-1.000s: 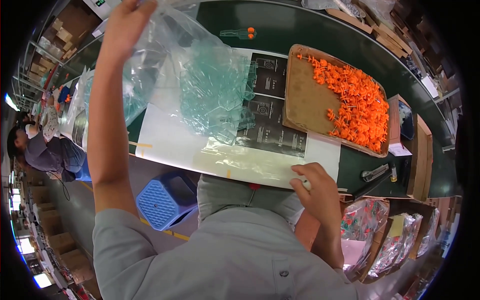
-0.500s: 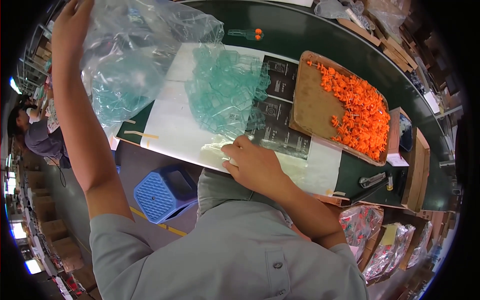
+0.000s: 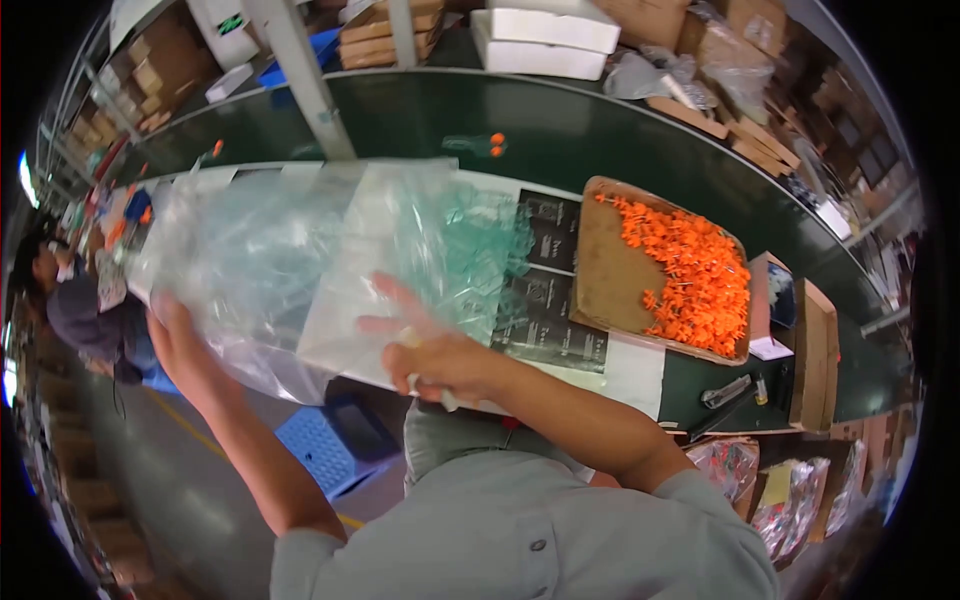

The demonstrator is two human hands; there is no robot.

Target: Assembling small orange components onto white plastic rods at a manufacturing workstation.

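Steadying or pinching, can't make out which: left grip [image 3: 180, 345] is at the near left side of a big see-through bag [image 3: 260, 270], fingers against the film, motion-blurred. Right grip [image 3: 435, 355] is above the near part of the white sheet [image 3: 635, 385], two fingers stretched out, the others bent; something pale shows by the bent ones, too blurred to say if held. Bag sprawls over the left part of the tabletop [image 3: 400, 112], its right end by the pile of green see-through pieces [image 3: 480, 235]. Bag film looks light, floppy and slick, likely to slide and crumple; best held by a gathered fold or the rim. Green pieces look light, stiff, smooth, maybe crackable; take them by outer edges. Near tabletop edge is tight: bag bulges past it, above the blue stool [image 3: 325, 455]. Right side is limited by the cardboard tray [image 3: 605, 270] of orange parts [image 3: 700, 275], raised rim, just beside the black printed sheet [image 3: 548, 230]. More room seems to lie along the far strip, around a lone green-and-orange piece [image 3: 478, 146].
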